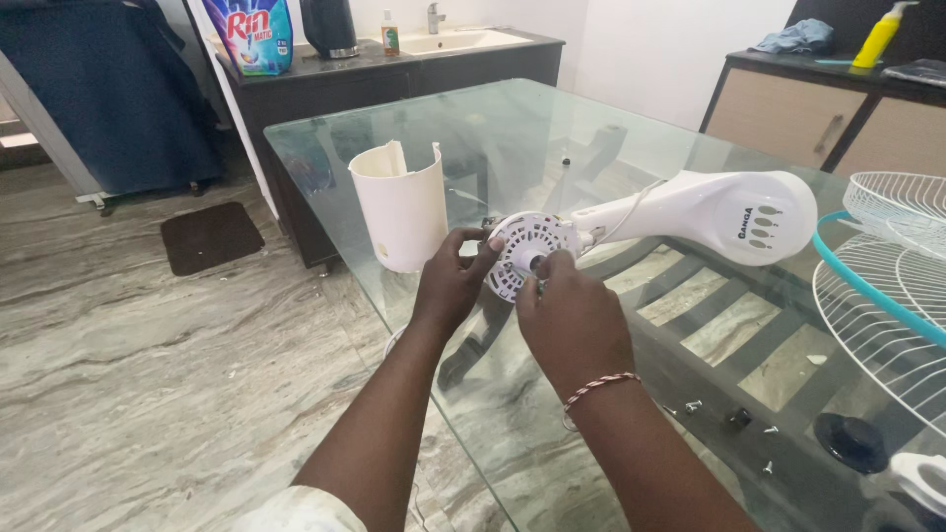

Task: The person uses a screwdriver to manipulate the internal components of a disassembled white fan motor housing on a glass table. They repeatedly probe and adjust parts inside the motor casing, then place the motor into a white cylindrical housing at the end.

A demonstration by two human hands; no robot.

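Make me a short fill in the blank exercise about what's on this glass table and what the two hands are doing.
1. Both hands, the left hand and the right hand, touch the round white vented disc at the end of the ____ fan body.
2. The cream plastic cover stands upright on the ____ table.
3. The wire fan guard at the right has a ____ rim.
4. A red-and-white thread bracelet sits on the ____ wrist.

Missing words: white; glass; teal; right

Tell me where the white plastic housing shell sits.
The white plastic housing shell stands upright on the glass table, near its left edge in the head view, just left of the round vented disc that both hands hold.
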